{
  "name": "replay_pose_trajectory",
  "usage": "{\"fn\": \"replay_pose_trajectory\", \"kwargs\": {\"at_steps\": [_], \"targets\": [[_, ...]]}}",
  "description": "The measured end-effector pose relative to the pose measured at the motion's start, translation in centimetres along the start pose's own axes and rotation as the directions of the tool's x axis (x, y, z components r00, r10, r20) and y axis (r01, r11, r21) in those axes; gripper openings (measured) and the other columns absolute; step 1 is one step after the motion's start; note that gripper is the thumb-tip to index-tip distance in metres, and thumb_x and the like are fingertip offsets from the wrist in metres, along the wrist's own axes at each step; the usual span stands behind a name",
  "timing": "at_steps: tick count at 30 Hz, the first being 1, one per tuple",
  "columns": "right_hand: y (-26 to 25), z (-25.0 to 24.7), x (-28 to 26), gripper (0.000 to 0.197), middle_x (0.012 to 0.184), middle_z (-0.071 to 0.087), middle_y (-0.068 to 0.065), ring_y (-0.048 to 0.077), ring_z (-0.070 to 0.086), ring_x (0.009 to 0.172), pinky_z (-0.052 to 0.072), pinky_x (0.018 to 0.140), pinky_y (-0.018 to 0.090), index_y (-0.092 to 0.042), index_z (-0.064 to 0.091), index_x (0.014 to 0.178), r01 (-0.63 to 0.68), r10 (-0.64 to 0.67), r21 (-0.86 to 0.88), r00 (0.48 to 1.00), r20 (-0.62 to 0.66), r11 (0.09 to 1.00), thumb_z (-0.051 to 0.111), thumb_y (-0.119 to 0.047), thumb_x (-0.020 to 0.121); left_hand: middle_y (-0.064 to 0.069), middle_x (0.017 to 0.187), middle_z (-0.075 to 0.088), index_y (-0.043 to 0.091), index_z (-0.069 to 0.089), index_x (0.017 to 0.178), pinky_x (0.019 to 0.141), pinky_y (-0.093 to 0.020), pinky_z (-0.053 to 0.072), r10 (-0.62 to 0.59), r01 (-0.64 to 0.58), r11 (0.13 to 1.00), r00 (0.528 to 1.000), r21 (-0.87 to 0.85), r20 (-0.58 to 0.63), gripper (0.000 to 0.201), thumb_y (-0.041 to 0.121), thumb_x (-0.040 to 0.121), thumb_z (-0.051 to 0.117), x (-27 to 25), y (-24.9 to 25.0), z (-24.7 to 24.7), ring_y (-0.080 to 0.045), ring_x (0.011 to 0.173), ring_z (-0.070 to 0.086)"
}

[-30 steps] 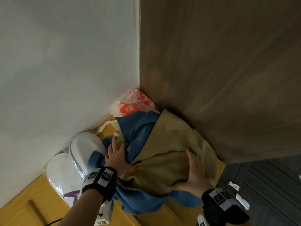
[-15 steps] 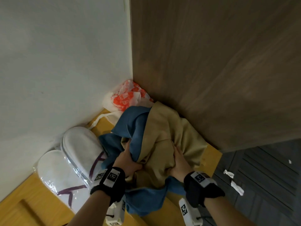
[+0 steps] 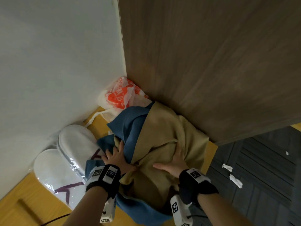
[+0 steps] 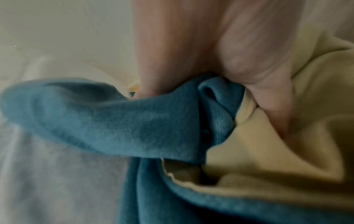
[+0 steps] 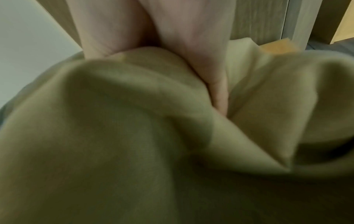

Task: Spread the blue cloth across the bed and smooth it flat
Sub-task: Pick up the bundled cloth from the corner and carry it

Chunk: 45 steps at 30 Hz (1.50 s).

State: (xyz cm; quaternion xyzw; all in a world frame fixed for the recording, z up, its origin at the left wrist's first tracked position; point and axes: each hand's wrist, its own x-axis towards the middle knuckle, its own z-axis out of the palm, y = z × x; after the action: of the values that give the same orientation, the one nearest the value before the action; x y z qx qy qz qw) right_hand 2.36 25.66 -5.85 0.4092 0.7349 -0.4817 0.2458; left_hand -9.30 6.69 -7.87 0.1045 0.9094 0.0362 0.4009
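Observation:
The blue cloth [image 3: 130,126] lies bunched in a corner on a yellow wooden surface [image 3: 24,201], its tan reverse side [image 3: 162,132] turned up over most of the heap. My left hand [image 3: 115,155] is at the heap's left side; in the left wrist view its thumb and fingers [image 4: 191,63] pinch a blue fold [image 4: 114,118]. My right hand [image 3: 175,162] is on the tan side, fingers dug into a crease and thumb stretched left. In the right wrist view, the right hand [image 5: 191,45] grips a hump of tan fabric [image 5: 134,136]. No bed is in view.
Wrapped white slippers [image 3: 65,157] lie left of the heap. An orange-and-white plastic bag [image 3: 122,93] sits behind it in the corner. A white wall [image 3: 48,62] and a brown wood panel [image 3: 211,62] close in the back. Dark floor [image 3: 260,193] with paper scraps [image 3: 234,180] lies to the right.
Both hands went from lying flat on the heap to closing on its folds. The cloth has been gathered inward into a tighter bunch.

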Motion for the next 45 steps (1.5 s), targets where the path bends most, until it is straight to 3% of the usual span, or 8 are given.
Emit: {"fn": "replay_pose_trajectory", "kwargs": {"at_steps": [5,10,14,22,25,31,39,45], "targets": [[-0.1,-0.4,0.1,0.125,0.151,0.029,0.004,0.023,0.035,0.135,0.033,0.112,0.045,-0.029,-0.005,0.148,0.123,-0.127,0.181,0.992,0.008,0.976,0.085,-0.027,0.061,-0.003,0.152,0.029,0.025,0.009,0.149,0.116,-0.054,0.002,0.119,-0.121,0.992,0.990,-0.027,-0.079,0.104,0.056,0.068,0.066,-0.8,0.9,1.2,-0.033,0.144,0.008],[-0.1,-1.4,-1.8,0.094,0.128,0.054,0.002,0.020,0.056,0.111,0.050,0.095,0.042,-0.034,0.023,0.143,0.151,-0.169,0.310,0.985,0.033,0.939,0.077,-0.019,0.067,-0.010,0.127,0.057,0.012,0.044,0.128,0.097,-0.038,0.045,0.178,-0.179,0.907,0.983,-0.381,-0.039,0.066,0.030,0.072,0.072,-3.6,2.5,0.4,-0.028,0.115,0.054],[2.1,-3.4,-5.5,0.073,0.108,0.062,-0.012,-0.005,0.064,0.087,0.052,0.067,0.013,-0.036,0.039,0.130,0.193,-0.233,0.433,0.972,0.041,0.880,0.074,-0.014,0.070,-0.007,0.119,0.061,0.014,0.046,0.124,0.086,-0.034,0.048,0.245,-0.254,0.878,0.967,-0.407,-0.075,0.061,0.030,0.072,0.072,-7.3,4.8,0.2,-0.026,0.106,0.058],[9.7,-11.5,-15.4,0.072,0.115,0.065,0.005,0.021,0.063,0.104,0.052,0.092,0.042,-0.022,0.048,0.127,0.207,-0.161,0.585,0.978,-0.131,0.784,0.076,-0.016,0.061,0.002,0.104,0.061,0.020,0.048,0.120,0.076,-0.032,0.048,0.461,-0.453,0.820,0.885,-0.350,-0.066,0.054,0.034,0.072,0.069,-16.1,14.7,1.2,-0.020,0.092,0.058],[14.6,-15.3,-19.5,0.061,0.113,0.067,0.008,0.024,0.065,0.102,0.053,0.091,0.045,-0.018,0.051,0.125,0.264,-0.157,0.603,0.962,-0.226,0.752,0.073,-0.002,0.070,0.001,0.110,0.061,0.021,0.045,0.124,0.080,-0.033,0.048,0.514,-0.501,0.798,0.856,-0.335,-0.058,0.060,0.032,0.071,0.071,-20.6,19.7,3.4,-0.023,0.102,0.059],[27.2,-22.5,-28.7,0.049,0.098,0.065,-0.010,0.002,0.065,0.082,0.050,0.060,0.013,-0.031,0.053,0.105,0.364,-0.103,0.601,0.900,-0.423,0.711,0.068,0.004,0.075,-0.002,0.114,0.063,0.019,0.047,0.124,0.090,-0.035,0.047,0.648,-0.627,0.724,0.761,-0.285,-0.029,0.059,0.029,0.072,0.072,-30.6,30.6,10.5,-0.024,0.109,0.058],[46.2,-30.3,-41.1,0.061,0.113,0.062,0.003,0.024,0.057,0.109,0.046,0.098,0.044,-0.018,0.045,0.128,0.390,0.150,0.673,0.788,-0.597,0.629,0.072,-0.005,0.075,0.003,0.098,0.061,0.028,0.049,0.106,0.082,-0.029,0.047,0.773,-0.747,0.634,0.617,-0.200,0.150,0.047,0.032,0.066,0.072,-43.3,46.9,22.7,-0.020,0.096,0.060],[59.0,-33.1,-48.3,0.072,0.122,0.059,0.009,0.028,0.056,0.111,0.047,0.098,0.049,-0.018,0.039,0.137,0.456,0.371,0.731,0.651,-0.663,0.508,0.068,0.002,0.074,-0.003,0.108,0.063,0.019,0.054,0.114,0.087,-0.032,0.047,0.828,-0.852,0.515,0.466,-0.093,0.313,0.053,0.029,0.066,0.072,-51.0,57.9,32.9,-0.024,0.103,0.059]]}}
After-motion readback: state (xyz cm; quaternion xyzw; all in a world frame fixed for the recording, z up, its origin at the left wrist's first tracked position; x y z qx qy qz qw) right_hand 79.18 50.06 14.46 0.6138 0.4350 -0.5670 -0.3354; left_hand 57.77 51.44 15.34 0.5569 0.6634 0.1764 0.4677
